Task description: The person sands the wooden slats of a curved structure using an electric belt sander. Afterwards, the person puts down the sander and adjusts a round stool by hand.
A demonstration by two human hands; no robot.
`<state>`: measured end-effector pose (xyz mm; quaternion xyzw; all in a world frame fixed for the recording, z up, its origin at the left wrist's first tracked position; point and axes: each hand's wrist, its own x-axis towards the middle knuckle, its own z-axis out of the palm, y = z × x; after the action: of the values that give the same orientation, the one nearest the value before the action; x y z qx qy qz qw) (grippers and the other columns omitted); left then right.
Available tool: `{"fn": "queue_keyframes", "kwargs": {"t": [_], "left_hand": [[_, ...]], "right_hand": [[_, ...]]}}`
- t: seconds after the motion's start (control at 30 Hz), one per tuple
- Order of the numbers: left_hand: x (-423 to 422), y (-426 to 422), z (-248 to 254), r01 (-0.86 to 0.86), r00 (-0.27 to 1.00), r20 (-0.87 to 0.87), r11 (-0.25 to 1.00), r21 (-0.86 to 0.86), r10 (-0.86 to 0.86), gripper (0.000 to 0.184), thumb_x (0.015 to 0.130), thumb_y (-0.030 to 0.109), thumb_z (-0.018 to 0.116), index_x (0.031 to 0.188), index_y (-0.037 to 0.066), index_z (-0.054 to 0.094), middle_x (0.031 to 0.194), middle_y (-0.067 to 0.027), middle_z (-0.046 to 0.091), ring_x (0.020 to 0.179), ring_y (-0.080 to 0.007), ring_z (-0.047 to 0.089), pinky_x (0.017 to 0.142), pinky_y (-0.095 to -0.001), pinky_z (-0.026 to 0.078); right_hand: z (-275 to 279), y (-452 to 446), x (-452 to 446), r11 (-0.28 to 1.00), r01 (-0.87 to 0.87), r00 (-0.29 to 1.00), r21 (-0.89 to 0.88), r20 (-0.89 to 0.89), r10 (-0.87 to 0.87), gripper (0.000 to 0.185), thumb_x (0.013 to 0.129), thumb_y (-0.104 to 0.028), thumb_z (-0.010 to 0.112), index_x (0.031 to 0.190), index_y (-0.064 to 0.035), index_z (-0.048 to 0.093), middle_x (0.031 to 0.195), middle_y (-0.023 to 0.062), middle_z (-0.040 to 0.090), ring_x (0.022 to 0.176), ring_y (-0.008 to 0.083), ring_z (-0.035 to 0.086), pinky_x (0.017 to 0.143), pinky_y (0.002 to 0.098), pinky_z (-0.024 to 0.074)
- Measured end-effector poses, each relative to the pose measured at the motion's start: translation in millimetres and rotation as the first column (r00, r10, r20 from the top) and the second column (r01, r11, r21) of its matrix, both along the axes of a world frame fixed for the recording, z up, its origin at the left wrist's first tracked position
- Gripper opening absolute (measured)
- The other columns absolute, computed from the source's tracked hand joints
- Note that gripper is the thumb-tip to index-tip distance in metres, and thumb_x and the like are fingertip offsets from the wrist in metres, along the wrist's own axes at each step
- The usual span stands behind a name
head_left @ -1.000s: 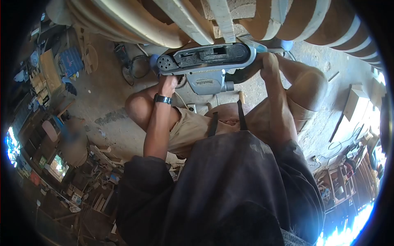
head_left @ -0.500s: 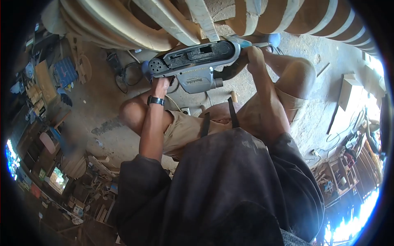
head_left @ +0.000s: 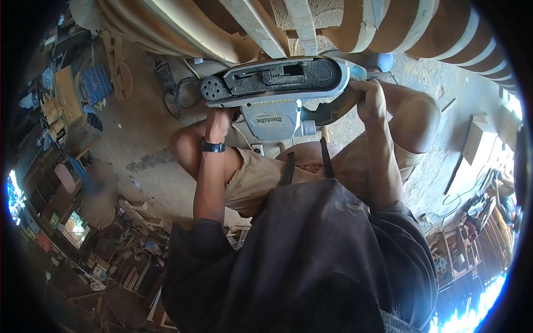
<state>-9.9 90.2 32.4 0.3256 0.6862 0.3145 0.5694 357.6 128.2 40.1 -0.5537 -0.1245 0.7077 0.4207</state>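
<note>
A grey Makita belt sander [head_left: 272, 116] is held on its side across both hands, its dark belt housing turned up toward me. My right hand [head_left: 371, 99] is closed around its rear handle, at the right end. At the left end my left hand [head_left: 221, 121] supports the sander, with most of its fingers hidden beneath the body; a dark watch sits on that wrist. Just beyond the tool stands a curved wooden piece with pale slats [head_left: 261, 28]. The sander's far edge overlaps the slat ends in view, and whether they touch I cannot tell.
My bent knees flank the sander, above a concrete floor [head_left: 150, 127]. A corded power tool [head_left: 165, 77] lies to the left, near wood scraps and a blue box [head_left: 95, 84]. A pale wooden block [head_left: 478, 141] and cables are at right. A blurred person [head_left: 99, 194] is at far left.
The sander sits slightly farther right and lower in view and looks larger, with both hands still on it. The slatted piece and surroundings have also shifted right in view.
</note>
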Motion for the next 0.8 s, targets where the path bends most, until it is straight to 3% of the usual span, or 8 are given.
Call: {"fn": "queue_keyframes", "kwargs": {"t": [0.1, 0.2, 0.27, 0.4, 0.47, 0.7, 0.73, 0.8], "left_hand": [[-9.1, -5.7, -14.6, 0.01, 1.0, -0.02, 1.0, -0.014, -0.011, 0.018, 0.08, 0.01, 0.061, 0.094, -0.001, 0.062, 0.077, -0.0059, 0.064, 0.063, -0.0118, 0.057, 0.055, -0.0269, 0.047], [-20.0, -7.3, -36.6, 0.056, 0.998, -0.029, 0.997, -0.058, -0.058, 0.021, 0.083, 0.007, 0.06, 0.103, 0.002, 0.06, 0.091, -0.0048, 0.062, 0.073, -0.0121, 0.057, 0.062, -0.0272, 0.048], [-23.6, -9.8, -46.2, 0.105, 0.992, -0.057, 0.991, -0.088, -0.111, 0.025, 0.085, 0.005, 0.059, 0.11, 0.006, 0.058, 0.1, -0.0033, 0.06, 0.079, -0.0115, 0.056, 0.064, -0.0261, 0.048], [-21.9, -8.8, -57.3, -0.005, 1.0, 0.005, 1.0, 0.015, 0.005, 0.022, 0.088, 0.009, 0.056, 0.11, 0.006, 0.058, 0.101, -0.0035, 0.06, 0.078, -0.0106, 0.056, 0.065, -0.0255, 0.049], [-23.8, -11.0, -65.2, -0.064, 0.997, 0.041, 0.997, 0.031, 0.063, 0.021, 0.089, 0.011, 0.055, 0.11, 0.005, 0.058, 0.101, -0.0032, 0.06, 0.078, -0.0099, 0.056, 0.065, -0.0257, 0.05], [-38.0, -15.5, -97.6, -0.137, 0.985, 0.087, 0.983, -0.124, 0.148, 0.026, 0.091, 0.007, 0.047, 0.114, 0.0, 0.054, 0.111, -0.0068, 0.057, 0.097, -0.0147, 0.052, 0.087, -0.0252, 0.043], [-40.9, -16.3, -102.2, 0.137, 0.983, -0.138, 0.987, 0.086, -0.124, 0.025, 0.091, 0.009, 0.047, 0.114, 0.0, 0.055, 0.11, -0.0064, 0.058, 0.097, -0.0143, 0.053, 0.086, -0.0246, 0.043], [-36.7, -11.5, -104.1, 0.291, 0.936, -0.271, 0.929, 0.229, -0.226, 0.025, 0.092, 0.012, 0.047, 0.112, 0.0, 0.056, 0.109, -0.0054, 0.058, 0.097, -0.0143, 0.053, 0.084, -0.0249, 0.044]], "right_hand": [[-13.0, -5.0, -2.5, 1.0, -0.007, 1.0, 0.004, -0.01, 0.007, 0.023, 0.072, -0.011, 0.057, 0.08, 0.0094, 0.064, 0.077, 0.0139, 0.064, 0.072, 0.0205, 0.06, 0.074, 0.0284, 0.044], [-17.9, -10.8, -7.5, 0.892, -0.116, 0.967, 0.437, 0.256, 0.001, 0.017, 0.074, -0.006, 0.056, 0.083, 0.008, 0.062, 0.079, 0.0159, 0.064, 0.073, 0.0213, 0.061, 0.071, 0.0307, 0.0466], [-35.2, -11.2, -2.1, 0.545, -0.565, 0.648, 0.62, 0.742, -0.172, 0.01, 0.074, 0.003, 0.056, 0.084, 0.0048, 0.058, 0.076, 0.0166, 0.063, 0.071, 0.0225, 0.061, 0.066, 0.0339, 0.0489], [-113.9, -27.7, 11.0, 0.841, -0.232, 0.909, 0.489, 0.417, 0.008, 0.026, 0.065, 0.018, 0.056, 0.085, 0.0009, 0.055, 0.081, 0.0143, 0.059, 0.071, 0.0262, 0.059, 0.064, 0.0336, 0.0484], [-76.4, -14.4, 6.9, 0.435, -0.672, 0.543, 0.599, 0.798, -0.262, 0.024, 0.065, 0.016, 0.056, 0.083, 0.0005, 0.054, 0.08, 0.0137, 0.059, 0.07, 0.0269, 0.058, 0.063, 0.0327, 0.048], [-79.2, -4.1, -5.4, 0.376, -0.68, 0.541, 0.63, 0.777, -0.323, 0.023, 0.065, 0.008, 0.057, 0.084, -0.0026, 0.051, 0.074, 0.0143, 0.059, 0.064, 0.0305, 0.06, 0.058, 0.0359, 0.0482], [-82.4, -4.9, -7.7, 0.431, -0.624, 0.592, 0.652, 0.754, -0.284, 0.016, 0.066, 0.004, 0.057, 0.081, -0.001, 0.052, 0.073, 0.0137, 0.06, 0.065, 0.0283, 0.06, 0.06, 0.0346, 0.0481], [-82.7, -7.3, -9.4, 0.482, -0.567, 0.64, 0.668, 0.726, -0.252, 0.011, 0.068, 0.0, 0.057, 0.078, 0.0006, 0.054, 0.072, 0.0131, 0.06, 0.066, 0.0262, 0.06, 0.062, 0.0333, 0.0479]]}}
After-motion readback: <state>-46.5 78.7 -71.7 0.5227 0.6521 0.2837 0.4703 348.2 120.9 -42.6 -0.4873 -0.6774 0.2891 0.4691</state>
